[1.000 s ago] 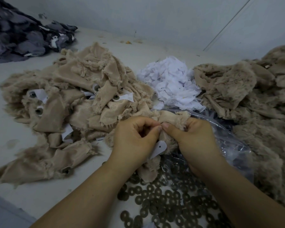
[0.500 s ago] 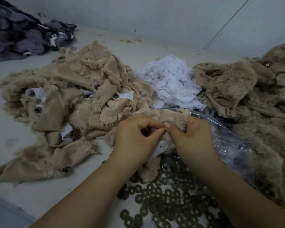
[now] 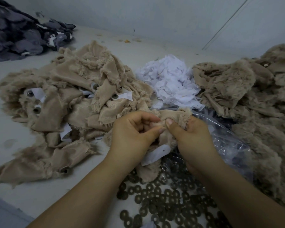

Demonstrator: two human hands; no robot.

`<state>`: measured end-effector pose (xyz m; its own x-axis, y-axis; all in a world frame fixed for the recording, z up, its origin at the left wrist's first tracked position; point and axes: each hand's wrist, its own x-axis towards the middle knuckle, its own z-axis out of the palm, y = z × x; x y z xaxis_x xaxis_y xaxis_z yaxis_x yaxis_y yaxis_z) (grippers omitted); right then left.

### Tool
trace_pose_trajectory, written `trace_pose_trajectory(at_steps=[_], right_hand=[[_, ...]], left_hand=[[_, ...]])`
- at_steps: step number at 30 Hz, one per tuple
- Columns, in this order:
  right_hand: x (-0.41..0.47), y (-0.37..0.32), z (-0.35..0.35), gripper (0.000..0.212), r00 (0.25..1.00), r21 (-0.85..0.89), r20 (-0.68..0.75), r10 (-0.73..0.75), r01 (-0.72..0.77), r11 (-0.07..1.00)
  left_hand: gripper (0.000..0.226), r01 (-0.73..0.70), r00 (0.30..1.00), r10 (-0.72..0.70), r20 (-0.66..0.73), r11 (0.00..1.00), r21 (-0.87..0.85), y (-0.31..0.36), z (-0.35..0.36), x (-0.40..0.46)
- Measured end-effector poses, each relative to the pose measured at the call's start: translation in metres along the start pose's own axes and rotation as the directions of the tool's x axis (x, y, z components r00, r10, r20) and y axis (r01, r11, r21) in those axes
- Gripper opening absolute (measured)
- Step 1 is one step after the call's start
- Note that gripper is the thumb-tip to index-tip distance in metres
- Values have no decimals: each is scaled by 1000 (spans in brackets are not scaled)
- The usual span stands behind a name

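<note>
Left hand (image 3: 133,134) and right hand (image 3: 191,137), fingers curled, thumbs nearly meeting, pinch a tan fur piece (image 3: 173,114) just above the scattered dark washers (image 3: 155,199); a white tab (image 3: 158,153) hangs beneath it, perhaps attached, though the join is hidden.

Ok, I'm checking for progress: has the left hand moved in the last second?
No. The left hand stays in place in front of the white scrap pile, still pinching the beige fabric piece together with the right hand.
</note>
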<state>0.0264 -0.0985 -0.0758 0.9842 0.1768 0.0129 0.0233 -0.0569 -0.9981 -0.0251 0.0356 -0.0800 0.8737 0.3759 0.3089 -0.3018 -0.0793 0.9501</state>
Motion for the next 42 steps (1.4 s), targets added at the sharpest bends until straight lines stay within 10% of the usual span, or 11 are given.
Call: trace_pose_trajectory(at_steps=[32, 42], right_hand=[[-4, 1, 4, 24, 994, 43, -92, -53, 57, 997], [3, -2, -2, 24, 987, 213, 128, 96, -122, 969]], left_hand=[[15, 6, 1000, -5, -7, 998, 60, -5, 0, -1], [24, -4, 1000, 4, 3, 988, 152, -5, 1, 0]])
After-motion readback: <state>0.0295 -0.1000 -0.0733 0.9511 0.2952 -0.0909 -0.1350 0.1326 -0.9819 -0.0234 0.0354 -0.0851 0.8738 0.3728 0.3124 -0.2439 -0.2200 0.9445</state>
